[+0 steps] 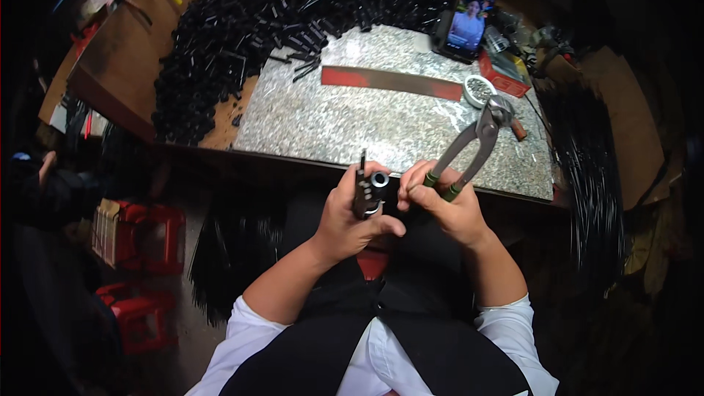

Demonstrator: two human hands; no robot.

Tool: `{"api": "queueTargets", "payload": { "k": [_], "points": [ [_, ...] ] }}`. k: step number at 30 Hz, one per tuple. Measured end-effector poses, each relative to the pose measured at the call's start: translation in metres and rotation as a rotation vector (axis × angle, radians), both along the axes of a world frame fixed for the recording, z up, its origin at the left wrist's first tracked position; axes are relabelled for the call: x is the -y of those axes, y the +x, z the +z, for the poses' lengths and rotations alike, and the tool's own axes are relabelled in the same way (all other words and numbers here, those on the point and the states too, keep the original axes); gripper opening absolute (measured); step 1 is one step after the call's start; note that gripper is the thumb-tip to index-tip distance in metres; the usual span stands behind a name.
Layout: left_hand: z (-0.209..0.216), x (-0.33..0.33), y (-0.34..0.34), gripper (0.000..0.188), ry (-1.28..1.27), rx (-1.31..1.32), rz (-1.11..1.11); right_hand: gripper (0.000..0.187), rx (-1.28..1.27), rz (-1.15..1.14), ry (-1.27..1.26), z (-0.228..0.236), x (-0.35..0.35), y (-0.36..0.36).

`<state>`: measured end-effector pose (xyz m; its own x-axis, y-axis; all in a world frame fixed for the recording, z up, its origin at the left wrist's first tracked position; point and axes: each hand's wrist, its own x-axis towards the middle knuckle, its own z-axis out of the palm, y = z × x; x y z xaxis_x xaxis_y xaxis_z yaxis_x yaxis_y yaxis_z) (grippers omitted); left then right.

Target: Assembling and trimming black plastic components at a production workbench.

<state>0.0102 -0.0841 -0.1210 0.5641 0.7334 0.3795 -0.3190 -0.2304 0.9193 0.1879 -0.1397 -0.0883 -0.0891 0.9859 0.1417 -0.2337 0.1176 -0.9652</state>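
A large heap of small black plastic parts (242, 37) curves around the far left corner of the speckled grey stone slab (352, 121). At the slab's near edge, the left hand (348, 220) has its fingers wrapped tight around a small black cylindrical part (367, 192). Just right of it, the right hand (447, 209) grips closed the green-tipped handles of grey metal pincers (477, 139), whose head rises over the slab's right end beside a small white round dish (478, 90).
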Motion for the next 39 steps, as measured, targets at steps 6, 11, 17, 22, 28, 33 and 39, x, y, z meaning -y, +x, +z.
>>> {"api": "queueTargets", "payload": {
  "k": [6, 11, 17, 22, 28, 33, 39],
  "points": [
    [-0.004, 0.005, -0.003, 0.066, -0.052, -0.017, -0.012, 0.003, 0.237, -0.024, 0.135, -0.004, 0.008, -0.016],
    [-0.004, 0.006, -0.004, 0.066, 0.008, -0.014, 0.012, 0.008, 0.379, -0.103, 0.231, -0.001, 0.009, -0.024],
    [-0.002, 0.006, -0.004, 0.065, 0.036, -0.023, 0.014, 0.008, 0.360, -0.118, 0.252, -0.004, 0.009, -0.024],
    [-0.004, 0.006, -0.004, 0.065, 0.061, -0.004, 0.030, 0.010, 0.397, -0.121, 0.260, 0.000, 0.010, -0.028],
    [-0.003, 0.005, -0.008, 0.067, 0.088, -0.101, 0.000, 0.020, 0.565, -0.205, 0.443, -0.013, 0.009, -0.026],
    [-0.013, -0.002, -0.010, 0.076, 0.044, -0.093, -0.016, 0.030, 0.617, -0.142, 0.444, -0.010, 0.003, -0.025],
    [-0.018, -0.011, -0.025, 0.088, -0.064, 0.009, -0.157, 0.021, 0.543, -0.043, 0.005, 0.016, 0.008, -0.028]
  ]
}}
